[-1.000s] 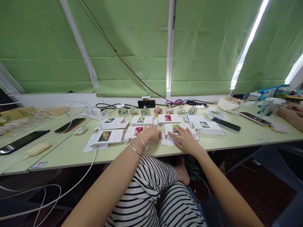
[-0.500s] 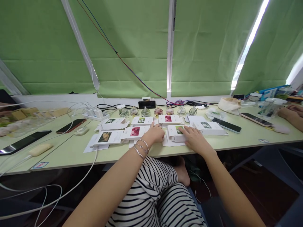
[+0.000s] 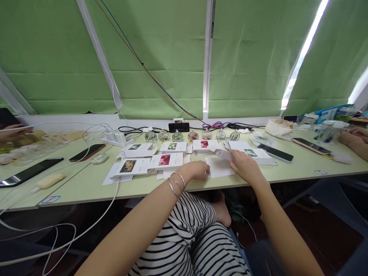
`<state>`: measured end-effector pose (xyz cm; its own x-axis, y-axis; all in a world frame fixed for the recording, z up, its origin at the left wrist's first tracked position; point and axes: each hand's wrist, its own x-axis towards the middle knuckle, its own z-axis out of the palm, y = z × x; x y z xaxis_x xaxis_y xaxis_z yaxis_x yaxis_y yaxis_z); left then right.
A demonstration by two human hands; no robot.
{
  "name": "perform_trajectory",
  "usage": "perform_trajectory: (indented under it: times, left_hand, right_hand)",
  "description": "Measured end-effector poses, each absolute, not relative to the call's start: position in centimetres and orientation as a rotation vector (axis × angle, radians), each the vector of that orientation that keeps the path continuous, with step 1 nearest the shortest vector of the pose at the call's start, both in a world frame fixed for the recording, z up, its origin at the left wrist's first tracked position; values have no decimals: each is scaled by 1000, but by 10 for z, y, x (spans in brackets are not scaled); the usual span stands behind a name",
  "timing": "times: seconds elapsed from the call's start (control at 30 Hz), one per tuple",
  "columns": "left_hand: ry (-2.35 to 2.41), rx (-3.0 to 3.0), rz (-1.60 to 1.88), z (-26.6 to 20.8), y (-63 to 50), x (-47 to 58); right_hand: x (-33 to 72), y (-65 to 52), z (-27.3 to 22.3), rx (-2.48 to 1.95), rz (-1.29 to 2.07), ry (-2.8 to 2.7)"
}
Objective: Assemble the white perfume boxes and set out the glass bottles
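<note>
Reaching both forearms [image 3: 138,222] inward over the smooth, pale bench [image 3: 287,168]: curling the left grip [image 3: 197,170] by the left edge of a flat white sheet [image 3: 219,169] (holding or merely touching, cannot tell), and pinching a tilted white card box [image 3: 224,154] at the sheet's far edge with the right grip [image 3: 243,165], near round glass bottles [image 3: 193,136].
</note>
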<state>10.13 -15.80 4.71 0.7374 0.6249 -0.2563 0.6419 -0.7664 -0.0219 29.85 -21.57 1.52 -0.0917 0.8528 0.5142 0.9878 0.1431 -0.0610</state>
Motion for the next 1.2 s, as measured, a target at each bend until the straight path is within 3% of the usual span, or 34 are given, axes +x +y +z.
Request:
perform_trajectory:
  times: [0.43,0.97,1.2]
  left_hand:
    - [969,2883,-357,38,-174,132]
    - [997,2878,-404,39,-176,130]
    - [1448,2788,-278,65,-163,103]
  right_hand:
    - [271,-224,17,-1302,-314,-1875]
    - [315,-222,22,-1352,-427,-1495]
    - [274,-220,10,-1177,-258,-1726]
